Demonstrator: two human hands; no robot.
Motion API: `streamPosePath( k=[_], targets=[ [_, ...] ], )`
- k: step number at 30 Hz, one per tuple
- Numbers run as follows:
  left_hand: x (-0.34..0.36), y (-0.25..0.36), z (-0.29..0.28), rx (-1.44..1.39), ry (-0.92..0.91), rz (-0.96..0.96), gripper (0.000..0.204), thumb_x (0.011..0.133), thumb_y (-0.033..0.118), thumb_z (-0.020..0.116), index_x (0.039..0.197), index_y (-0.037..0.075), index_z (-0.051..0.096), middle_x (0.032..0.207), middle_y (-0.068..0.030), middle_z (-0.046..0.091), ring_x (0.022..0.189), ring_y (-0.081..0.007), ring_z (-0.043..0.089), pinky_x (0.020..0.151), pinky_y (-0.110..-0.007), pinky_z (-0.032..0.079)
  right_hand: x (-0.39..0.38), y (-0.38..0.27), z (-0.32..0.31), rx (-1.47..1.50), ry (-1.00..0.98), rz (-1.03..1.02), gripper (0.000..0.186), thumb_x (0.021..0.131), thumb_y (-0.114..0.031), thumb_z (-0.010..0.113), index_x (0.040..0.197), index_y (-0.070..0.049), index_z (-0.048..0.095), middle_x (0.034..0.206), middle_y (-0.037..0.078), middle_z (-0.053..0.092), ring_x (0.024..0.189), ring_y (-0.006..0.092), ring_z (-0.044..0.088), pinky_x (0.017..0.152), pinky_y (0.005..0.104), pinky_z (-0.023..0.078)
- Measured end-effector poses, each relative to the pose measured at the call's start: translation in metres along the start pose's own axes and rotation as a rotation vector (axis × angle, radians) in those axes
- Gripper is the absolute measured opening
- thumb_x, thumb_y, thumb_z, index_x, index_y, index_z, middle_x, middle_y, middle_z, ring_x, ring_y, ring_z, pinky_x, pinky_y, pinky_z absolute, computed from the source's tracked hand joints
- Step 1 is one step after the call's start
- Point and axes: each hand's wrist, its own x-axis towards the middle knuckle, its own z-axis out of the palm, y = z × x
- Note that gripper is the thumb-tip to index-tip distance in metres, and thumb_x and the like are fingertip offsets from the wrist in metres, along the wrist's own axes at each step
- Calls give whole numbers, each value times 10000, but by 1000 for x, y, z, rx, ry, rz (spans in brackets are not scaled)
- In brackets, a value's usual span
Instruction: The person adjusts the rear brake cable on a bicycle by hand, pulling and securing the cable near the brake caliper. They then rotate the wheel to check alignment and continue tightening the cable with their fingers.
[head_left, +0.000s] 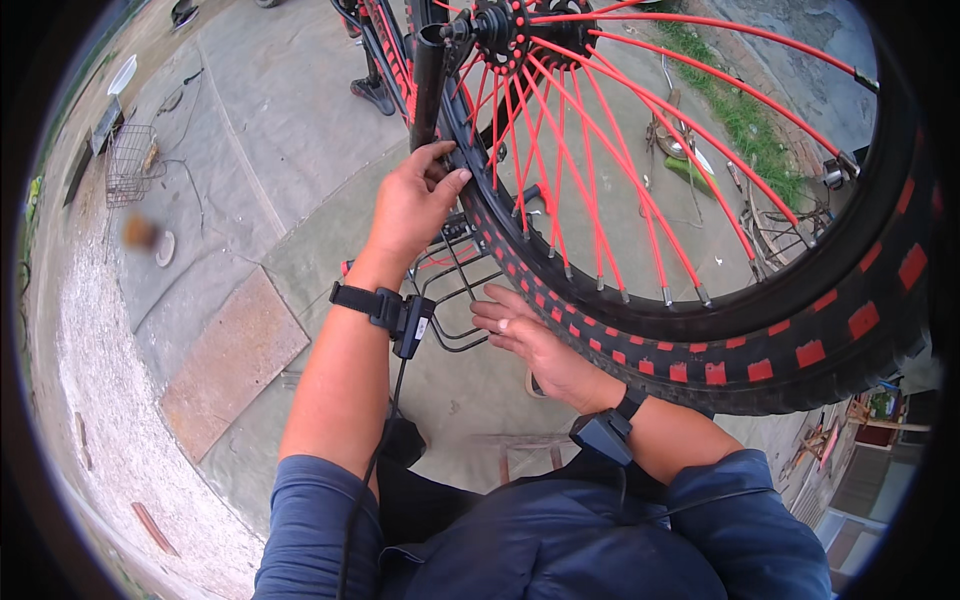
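A bicycle wheel with red spokes (640, 190) and a wide black tyre (740, 375) with red tread blocks fills the upper right. My left hand (415, 200) reaches to the tyre's left side beside a black frame tube (428, 90). Its thumb and fingers are bent together there; what lies between them is hidden. Lower down, my right hand (540, 350) is held against or just beside the tyre's lower left edge, fingers stretched out and holding nothing. The hub (490, 25) with its black disc sits at the top.
Below the wheel is a black wire rack (465, 290). A brown board (235, 360) lies on the concrete at left, with a wire basket (130, 165) farther off. Tools and a loose spoked wheel (785, 225) show through the spokes. A wooden stool (515, 455) stands near my legs.
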Motion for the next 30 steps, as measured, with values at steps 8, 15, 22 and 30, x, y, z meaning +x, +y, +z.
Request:
streamPosePath(
  k=[8,15,22,30],
  targets=[
    [1,-2,0,33,-2,-6,442,895,166,779,1284,5,641,782,-30,635,702,-123,587,670,-302,510,-46,-46,-23,-483,241,-391,847,876,-200,837,1546,-21,353,1352,84,598,1252,168,557,1074,346,453],
    [2,-6,1,30,4,-3,443,897,160,778,1286,-1,638,768,-25,625,688,-117,589,663,-297,509,-48,-50,-16,-525,190,-438,828,885,-234,828,1527,4,363,1345,73,597,1236,171,554,1072,350,451],
    [2,-5,0,-3,11,8,444,900,159,777,1287,-10,638,755,-29,635,649,-113,618,624,-294,504,-45,-41,-23,-668,219,-461,797,893,-225,816,1518,-2,374,1340,82,602,1230,171,560,1071,352,453],
    [1,-4,-2,39,16,8,436,891,169,789,1265,-10,654,740,-42,653,642,-121,616,627,-303,503,-53,-46,-15,-608,238,-346,696,905,-241,806,1458,-15,449,1294,79,631,1194,177,584,1039,352,475]
  ],
)
